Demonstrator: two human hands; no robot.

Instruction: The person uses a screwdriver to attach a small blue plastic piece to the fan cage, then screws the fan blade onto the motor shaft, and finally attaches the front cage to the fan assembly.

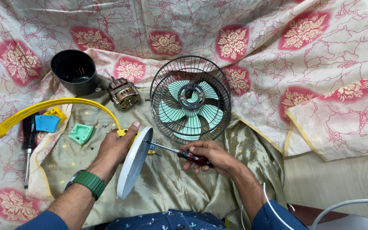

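Left hand (116, 147) grips the white round base (133, 164); right hand (211, 156) clasps a screwdriver (179, 152) against it

Both forearms come up from the bottom edge, bare below rolled dark blue sleeves, angling inward toward each other. The left hand (116, 148) sits back-up, wrist straight, a green watch strapped just behind it. Its fingers curl away out of sight while the thumb sticks up, nail showing, pressed forward in a firm grip. The right hand (209, 156) lies lower and flatter, knuckles toward the camera, fingers folded in a closed fist-like hold and pointing left toward the other hand. The two hands sit near each other, not touching, right wrist bent slightly inward.
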